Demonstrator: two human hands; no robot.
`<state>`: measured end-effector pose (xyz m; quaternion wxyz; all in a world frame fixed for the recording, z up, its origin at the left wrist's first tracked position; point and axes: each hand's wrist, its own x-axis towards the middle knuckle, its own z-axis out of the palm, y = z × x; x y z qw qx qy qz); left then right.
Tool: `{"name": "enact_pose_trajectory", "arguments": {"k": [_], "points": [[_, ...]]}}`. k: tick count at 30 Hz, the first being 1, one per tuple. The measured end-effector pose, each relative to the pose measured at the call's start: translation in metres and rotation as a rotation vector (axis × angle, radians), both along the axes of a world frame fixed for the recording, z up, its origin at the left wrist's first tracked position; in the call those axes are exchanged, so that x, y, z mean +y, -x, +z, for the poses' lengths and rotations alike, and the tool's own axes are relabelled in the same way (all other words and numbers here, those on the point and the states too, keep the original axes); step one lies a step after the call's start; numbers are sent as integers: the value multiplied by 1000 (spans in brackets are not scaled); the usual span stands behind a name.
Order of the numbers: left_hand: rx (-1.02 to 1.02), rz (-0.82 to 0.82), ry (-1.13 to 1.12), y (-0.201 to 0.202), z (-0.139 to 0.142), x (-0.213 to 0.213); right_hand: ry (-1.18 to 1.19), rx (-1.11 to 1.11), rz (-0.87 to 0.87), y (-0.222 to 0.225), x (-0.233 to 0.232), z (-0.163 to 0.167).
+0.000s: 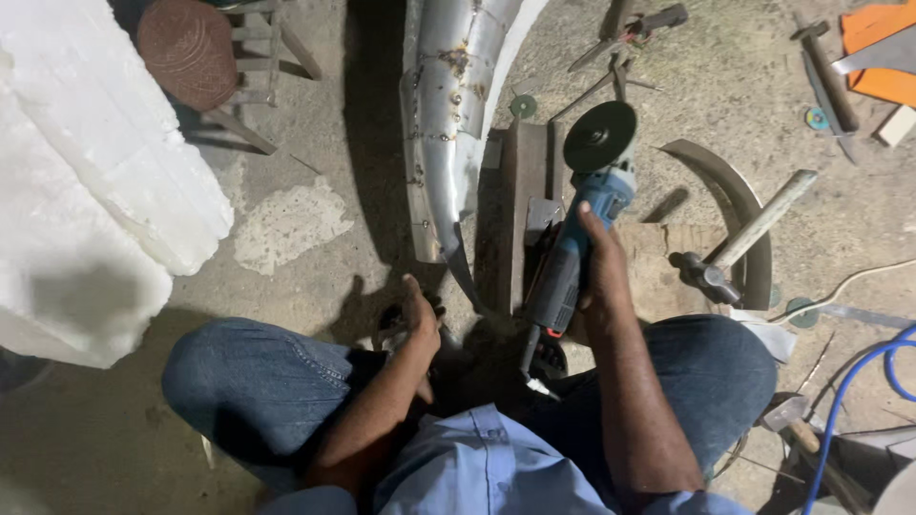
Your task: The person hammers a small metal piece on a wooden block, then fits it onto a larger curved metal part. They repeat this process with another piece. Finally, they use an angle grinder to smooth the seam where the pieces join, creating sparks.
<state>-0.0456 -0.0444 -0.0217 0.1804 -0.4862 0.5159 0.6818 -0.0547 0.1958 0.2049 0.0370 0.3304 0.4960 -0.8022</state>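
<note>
My right hand grips the body of a blue angle grinder, its dark disc pointing away from me. The grinder hovers over a dark wooden block with a small metal piece on it. My left hand is down between my knees, resting on a dark object on the floor; what it touches is in shadow. A long curved sheet-metal part lies just left of the block, running away from me.
A hammer leans on a curved metal strip at right. Pliers and tools lie farther off. White foam slabs and a stool stand left. A blue hose curls at right.
</note>
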Motion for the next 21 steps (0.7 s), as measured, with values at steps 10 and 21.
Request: {"name": "enact_pose_trajectory", "arguments": {"k": [10,21], "points": [[673,-786,-429,-55,148,56,246,307,24,-45,26,8],[1185,-1654,-34,-157,297,223,-523,113,-347,-261,114,99]]}}
